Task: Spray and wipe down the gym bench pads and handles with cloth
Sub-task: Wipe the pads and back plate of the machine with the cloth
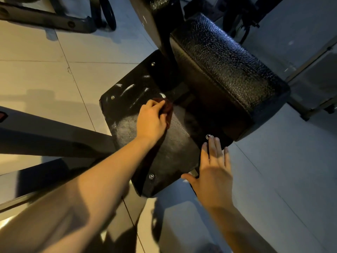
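Right hand (215, 172) is sitting nearest the camera. Its fingers are straight and close together with the thumb out to the side, lying flat over the near right corner of the black plate (127, 123). The fingertips are just beside a silver bolt (208, 137). This hand is holding nothing.

Left hand (151, 121) is reaching further in across the plate. Its fingers are curling round a dark red cloth (168, 108) and pressing it onto the plate's surface, toward the far side of the middle. The cloth is mostly hidden under the fingers, with only a bunched edge showing past the knuckles.

White streaks (127, 89) are lying on the plate just beyond and left of the cloth. They are possibly spray residue or glare; in the dim light I cannot tell which.

Bench pad (224, 70), black with a cracked textured cover, is overhanging the plate's far right side, apart from both hands. A dark beam (45, 132) is running in from the left to meet the plate's left edge. Pale floor tiles (45, 75) are lying around the plate, and another machine frame (45, 19) is standing at far left.
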The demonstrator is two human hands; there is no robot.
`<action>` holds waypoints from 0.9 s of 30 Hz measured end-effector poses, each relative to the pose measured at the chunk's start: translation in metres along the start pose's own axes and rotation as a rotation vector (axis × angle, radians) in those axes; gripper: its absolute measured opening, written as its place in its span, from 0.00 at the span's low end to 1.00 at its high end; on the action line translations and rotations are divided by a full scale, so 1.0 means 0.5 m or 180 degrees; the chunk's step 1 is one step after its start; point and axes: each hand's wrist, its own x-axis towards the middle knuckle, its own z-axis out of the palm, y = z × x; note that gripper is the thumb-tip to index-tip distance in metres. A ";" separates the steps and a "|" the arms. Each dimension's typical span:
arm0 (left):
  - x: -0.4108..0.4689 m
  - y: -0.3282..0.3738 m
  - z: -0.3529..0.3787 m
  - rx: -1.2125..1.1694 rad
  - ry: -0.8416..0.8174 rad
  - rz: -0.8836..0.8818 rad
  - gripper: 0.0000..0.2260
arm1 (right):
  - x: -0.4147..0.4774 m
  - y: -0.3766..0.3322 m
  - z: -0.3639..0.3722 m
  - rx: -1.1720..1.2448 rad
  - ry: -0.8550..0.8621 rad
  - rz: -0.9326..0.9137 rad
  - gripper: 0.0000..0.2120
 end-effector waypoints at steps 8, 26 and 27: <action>-0.084 0.098 0.023 -0.0266 -0.0841 0.1511 0.20 | 0.001 0.001 0.000 -0.0045 0.0060 -0.0052 0.53; -0.205 -0.007 -0.033 0.0244 -0.1007 0.1881 0.20 | -0.006 0.008 0.011 0.0155 0.0301 -0.0133 0.50; -0.195 -0.019 -0.031 0.0360 -0.0971 0.1919 0.20 | -0.006 0.007 0.010 0.0147 0.0287 -0.0127 0.51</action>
